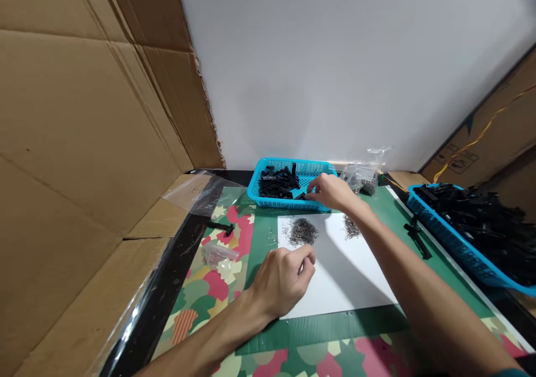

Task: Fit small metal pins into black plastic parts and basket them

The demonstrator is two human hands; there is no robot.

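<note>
My left hand [287, 279] is above the left part of a white paper sheet [343, 276], its fingers curled and pressed together; whether something small is between them is hidden. A pile of tiny metal pieces [304, 231] lies just beyond it. My right hand [329, 191] reaches over the near right rim of a blue basket [272, 203], fingers bent down at a small black part. Black plastic parts [277, 181] fill the basket's left side. A second pile of metal pieces [350, 227] is partly hidden by my right forearm.
Right, a larger blue basket [464, 248] is heaped with black parts. Single black parts lie on the mat at left [221, 228] and right [417, 240]. Plastic bags [360, 179] sit behind my right hand; another bag [218, 253] lies left. Cardboard [84, 114] stands at left.
</note>
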